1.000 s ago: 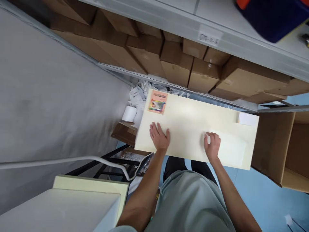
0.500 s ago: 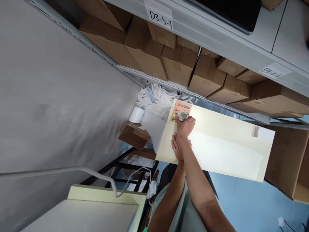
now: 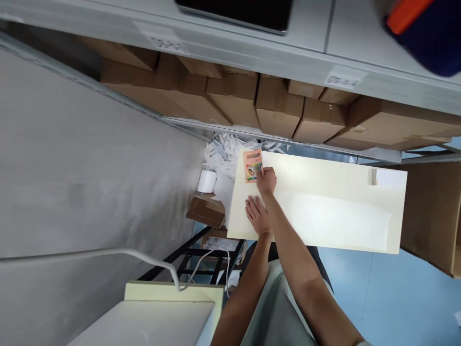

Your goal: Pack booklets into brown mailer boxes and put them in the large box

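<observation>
A pink booklet or card (image 3: 253, 159) with a rainbow-framed picture lies at the far left end of the cream board (image 3: 317, 175). My right hand (image 3: 267, 180) is closed at the booklet's lower right edge, its thumb over the corner and the other fingers curled. Below it, my left hand (image 3: 258, 217) rests on the board with fingers stretched out and nothing in it. Whether the booklet is lifted off the surface I cannot tell.
Cardboard boxes (image 3: 281, 108) fill the shelf ahead. Shredded paper (image 3: 225, 151), a white roll (image 3: 207, 181) and a small brown carton (image 3: 206, 211) lie at the left. A large open carton (image 3: 428, 216) stands right. A pale cable (image 3: 144, 259) runs at lower left.
My view has shifted. My right hand has moved off my left wrist, and the hands are now apart. The booklet sits straighter and shows more, with my right hand at its edge.
</observation>
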### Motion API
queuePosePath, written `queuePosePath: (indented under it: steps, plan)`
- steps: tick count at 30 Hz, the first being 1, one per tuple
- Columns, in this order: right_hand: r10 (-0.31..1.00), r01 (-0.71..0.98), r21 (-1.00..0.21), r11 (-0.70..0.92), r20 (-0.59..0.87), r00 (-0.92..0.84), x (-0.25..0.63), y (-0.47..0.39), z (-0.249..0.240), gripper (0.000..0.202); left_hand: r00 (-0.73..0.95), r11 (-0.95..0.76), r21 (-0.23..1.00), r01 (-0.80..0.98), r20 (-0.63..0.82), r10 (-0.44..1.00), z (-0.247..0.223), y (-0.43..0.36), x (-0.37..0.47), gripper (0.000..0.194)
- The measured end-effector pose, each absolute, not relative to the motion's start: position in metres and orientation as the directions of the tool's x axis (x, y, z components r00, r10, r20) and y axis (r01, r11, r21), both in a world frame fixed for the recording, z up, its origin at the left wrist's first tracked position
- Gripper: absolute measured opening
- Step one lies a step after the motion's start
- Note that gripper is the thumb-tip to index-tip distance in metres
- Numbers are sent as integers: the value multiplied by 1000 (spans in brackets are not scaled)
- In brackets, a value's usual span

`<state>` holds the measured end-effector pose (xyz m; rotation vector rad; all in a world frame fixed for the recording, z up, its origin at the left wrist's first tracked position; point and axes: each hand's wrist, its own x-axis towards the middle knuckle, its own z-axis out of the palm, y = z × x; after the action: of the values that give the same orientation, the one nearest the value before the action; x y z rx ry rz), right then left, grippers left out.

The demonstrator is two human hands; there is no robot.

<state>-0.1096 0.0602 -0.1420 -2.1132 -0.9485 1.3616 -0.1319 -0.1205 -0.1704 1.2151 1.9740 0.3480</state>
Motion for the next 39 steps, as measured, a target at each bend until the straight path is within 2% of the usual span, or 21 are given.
queuePosePath:
  steps: [2, 6, 9, 12, 15, 18, 21, 23, 25, 27, 29, 33, 36, 39]
  plan:
    - [724, 69, -728, -682, -658, 209, -76, 59, -123, 26, -446, 597, 446, 666, -403, 799, -170, -112, -115, 74]
    - [779, -342, -737, -583, -627, 25, 42, 25, -81, 46, -496, 551, 406, 729, -241, 834, -169, -104, -96, 81]
    - [810, -499, -684, -533, -582, -67, 159, -25, -49, 48, -493, 516, 358, 779, -158, 855, -177, -103, -93, 83]
    - [803, -511, -706, -491, -594, 50, 273, -83, -20, 48, -448, 469, 298, 832, -138, 883, -184, -103, -86, 82]
    - [755, -454, -764, -459, -605, 254, 367, -136, -6, 48, -439, 454, 217, 864, -115, 891, -179, -101, -71, 73]
    - [702, -325, -800, -505, -600, 384, 425, -175, -18, 46, -434, 439, 189, 878, -68, 898, -168, -94, -39, 72]
    - [683, -182, -815, -550, -565, 463, 445, -192, -53, 45, -310, 325, 289, 901, -97, 946, -159, -93, 17, 70]
    - [691, -58, -818, -572, -518, 504, 443, -192, -80, 43, -130, 192, 409, 892, -175, 976, -154, -101, 67, 52]
    - [690, 60, -787, -614, -498, 525, 438, -187, -102, 38, -15, 124, 522, 844, -208, 978, -151, -113, 119, 40]
    - [683, 143, -740, -658, -505, 528, 432, -181, -117, 31, 8, 120, 608, 785, -204, 979, -149, -127, 166, 35]
    - [690, 186, -715, -674, -518, 506, 430, -178, -124, 27, 19, 115, 645, 755, -197, 980, -147, -138, 203, 31]
    - [726, 226, -719, -657, -521, 450, 431, -178, -130, 25, 61, 121, 674, 729, -241, 969, -142, -147, 243, 30]
    - [725, 330, -658, -676, -514, 459, 432, -180, -131, 23, 63, 141, 661, 737, -274, 960, -140, -145, 250, 34]
    - [747, 461, -590, -662, -477, 462, 436, -185, -128, 21, 120, 110, 641, 759, -304, 945, -139, -141, 251, 29]
